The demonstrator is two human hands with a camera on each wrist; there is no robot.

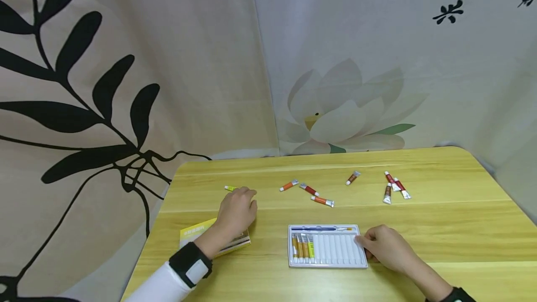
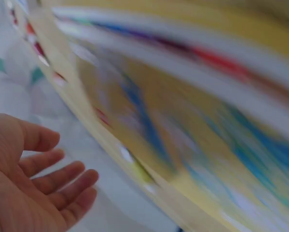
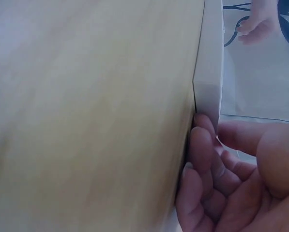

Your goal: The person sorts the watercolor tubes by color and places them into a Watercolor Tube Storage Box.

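Observation:
My left hand point(image 1: 237, 209) hangs over the table beside a yellow-green paint tube point(image 1: 229, 188) and above the right part of a yellow printed box point(image 1: 195, 231). In the left wrist view its fingers are loosely bent and hold nothing. At the front, a white plastic tray point(image 1: 339, 249) carries a blue-handled paintbrush point(image 1: 314, 229) along its top and several yellow and ochre paint tubes point(image 1: 299, 247) in its left slots. My right hand point(image 1: 388, 246) pinches the tray's right edge, thumb on top; the right wrist view shows the fingers curled against its side.
Orange and red paint tubes point(image 1: 322, 201) lie behind the tray. A brown paint tube point(image 1: 353, 178) is farther back, and a small group of red and brown tubes point(image 1: 390, 185) lies to the right. A printed curtain point(image 1: 209, 59) hangs behind the wooden table point(image 1: 461, 227).

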